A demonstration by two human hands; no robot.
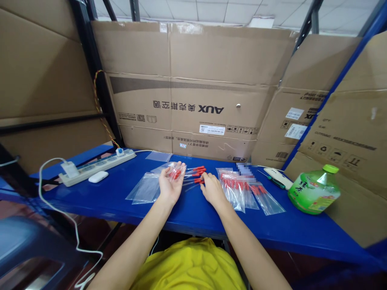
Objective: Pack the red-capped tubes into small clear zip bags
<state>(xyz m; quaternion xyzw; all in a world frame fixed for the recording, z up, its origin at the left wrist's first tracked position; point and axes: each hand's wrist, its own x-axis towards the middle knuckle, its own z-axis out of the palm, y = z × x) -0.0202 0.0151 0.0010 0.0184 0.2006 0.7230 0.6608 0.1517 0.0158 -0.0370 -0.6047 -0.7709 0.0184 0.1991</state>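
Observation:
My left hand point(170, 186) is raised palm up over the blue shelf point(121, 201), fingers curled around a small clear plastic bag point(176, 171) with red-capped pieces inside. My right hand point(212, 190) rests palm down on the shelf, its fingertips pinching one of the loose red-capped thin tubes point(196, 174) lying between the hands. Empty clear bags point(145, 188) lie to the left of my left hand. Filled bags of red-capped tubes point(244, 192) lie to the right of my right hand.
A white power strip point(96, 164) with a plugged charger and a white earbud case point(98, 176) sit at the left. A green drink bottle point(314, 189) lies at the right, near a white device point(276, 175). Cardboard boxes point(193, 92) wall the back.

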